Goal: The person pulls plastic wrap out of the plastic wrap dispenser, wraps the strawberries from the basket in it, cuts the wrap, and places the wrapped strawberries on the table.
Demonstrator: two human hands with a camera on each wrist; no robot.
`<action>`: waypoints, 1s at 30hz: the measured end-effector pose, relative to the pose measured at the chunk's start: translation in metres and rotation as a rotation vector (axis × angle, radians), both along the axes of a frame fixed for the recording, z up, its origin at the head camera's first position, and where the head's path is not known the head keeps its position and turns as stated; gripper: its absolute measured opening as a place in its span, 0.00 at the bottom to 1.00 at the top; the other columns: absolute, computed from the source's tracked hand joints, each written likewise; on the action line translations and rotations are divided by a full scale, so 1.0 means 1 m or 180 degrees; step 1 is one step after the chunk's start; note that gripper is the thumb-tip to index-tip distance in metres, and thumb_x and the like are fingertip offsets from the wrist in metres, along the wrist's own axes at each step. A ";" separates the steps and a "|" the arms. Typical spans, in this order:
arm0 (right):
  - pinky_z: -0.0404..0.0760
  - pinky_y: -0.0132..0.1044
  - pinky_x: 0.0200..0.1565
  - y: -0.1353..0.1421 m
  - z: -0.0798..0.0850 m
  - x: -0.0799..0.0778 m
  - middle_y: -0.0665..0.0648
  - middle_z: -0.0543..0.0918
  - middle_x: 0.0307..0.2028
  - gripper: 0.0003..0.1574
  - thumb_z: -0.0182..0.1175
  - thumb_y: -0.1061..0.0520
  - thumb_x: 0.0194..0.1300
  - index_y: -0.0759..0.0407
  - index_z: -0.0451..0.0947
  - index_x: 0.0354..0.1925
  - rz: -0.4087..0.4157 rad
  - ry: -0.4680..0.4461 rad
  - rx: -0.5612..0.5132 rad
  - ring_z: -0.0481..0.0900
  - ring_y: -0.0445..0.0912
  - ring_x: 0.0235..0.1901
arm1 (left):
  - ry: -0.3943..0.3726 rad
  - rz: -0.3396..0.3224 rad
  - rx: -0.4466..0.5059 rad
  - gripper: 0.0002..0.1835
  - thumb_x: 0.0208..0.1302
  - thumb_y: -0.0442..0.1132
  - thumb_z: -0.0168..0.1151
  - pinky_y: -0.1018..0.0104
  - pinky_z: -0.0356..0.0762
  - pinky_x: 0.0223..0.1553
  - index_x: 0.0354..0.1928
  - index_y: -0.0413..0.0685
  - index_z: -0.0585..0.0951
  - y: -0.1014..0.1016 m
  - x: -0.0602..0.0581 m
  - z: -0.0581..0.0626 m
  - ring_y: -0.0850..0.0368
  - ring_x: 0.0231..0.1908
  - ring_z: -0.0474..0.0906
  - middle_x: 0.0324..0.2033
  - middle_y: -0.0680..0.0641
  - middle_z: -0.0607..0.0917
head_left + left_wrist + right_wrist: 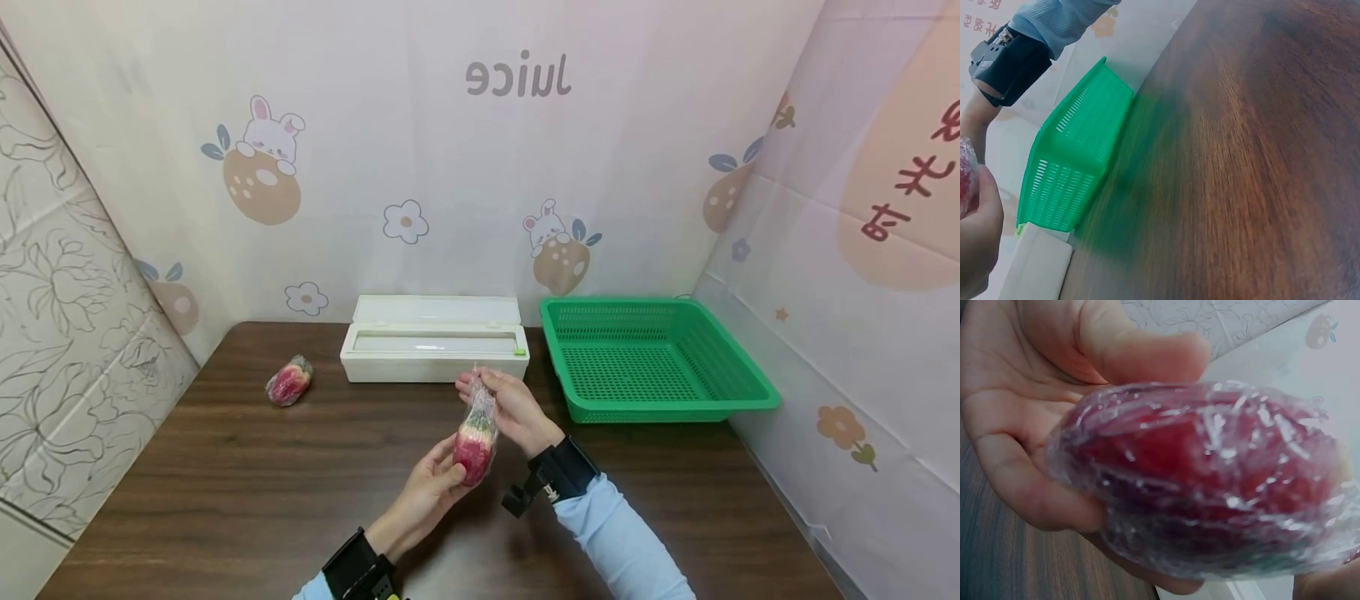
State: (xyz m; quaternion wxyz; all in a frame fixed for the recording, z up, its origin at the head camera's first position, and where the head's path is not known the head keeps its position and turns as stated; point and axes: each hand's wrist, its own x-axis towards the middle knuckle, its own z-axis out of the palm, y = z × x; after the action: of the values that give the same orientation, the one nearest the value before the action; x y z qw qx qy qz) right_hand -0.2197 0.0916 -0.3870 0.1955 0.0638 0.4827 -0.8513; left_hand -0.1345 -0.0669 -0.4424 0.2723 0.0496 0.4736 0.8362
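A red fruit, yellowish higher up and green at its top end, is wrapped in clear cling film; its exact kind is unclear. My left hand holds its red lower end between thumb and fingers, as the right wrist view shows close up. At the upper end, my right hand pinches the gathered tail of film. In the left wrist view only part of the wrapped fruit appears, at the left edge. Another wrapped red fruit lies apart on the table's left side.
Behind the hands stands a white cling film dispenser, its lid raised and a small green slider at its right end. To its right is a green plastic basket. Both stand near the back of the brown wooden table.
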 end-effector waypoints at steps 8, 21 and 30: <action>0.73 0.38 0.54 0.001 0.000 -0.001 0.68 0.68 0.60 0.26 0.41 0.58 0.72 0.67 0.55 0.64 0.0185 0.0039 0.0057 0.77 0.46 0.50 | 0.0094 0.0041 -0.0117 0.35 0.64 0.42 0.54 0.67 0.71 0.53 0.69 0.43 0.51 0.001 -0.002 0.002 0.60 0.53 0.72 0.62 0.44 0.66; 0.67 0.49 0.59 0.010 0.003 0.010 0.63 0.80 0.50 0.20 0.45 0.55 0.71 0.66 0.77 0.49 -0.0337 0.2231 0.1714 0.73 0.51 0.55 | 0.0046 0.0467 -0.0140 0.37 0.65 0.40 0.54 0.66 0.71 0.54 0.69 0.39 0.48 -0.003 -0.002 0.003 0.61 0.52 0.73 0.63 0.38 0.64; 0.66 0.50 0.59 0.003 -0.005 0.015 0.62 0.83 0.43 0.29 0.35 0.53 0.74 0.67 0.81 0.40 0.0406 0.2346 0.1967 0.77 0.52 0.51 | 0.0021 0.0361 -0.0185 0.36 0.65 0.41 0.53 0.65 0.69 0.56 0.69 0.40 0.49 -0.001 -0.002 0.005 0.60 0.54 0.72 0.65 0.36 0.60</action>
State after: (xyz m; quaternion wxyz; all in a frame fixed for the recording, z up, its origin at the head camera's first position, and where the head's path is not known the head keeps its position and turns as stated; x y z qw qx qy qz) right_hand -0.2051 0.0951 -0.3925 0.0352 -0.2166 0.7530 -0.6204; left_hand -0.1361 -0.0680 -0.4372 0.2242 0.0174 0.5006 0.8360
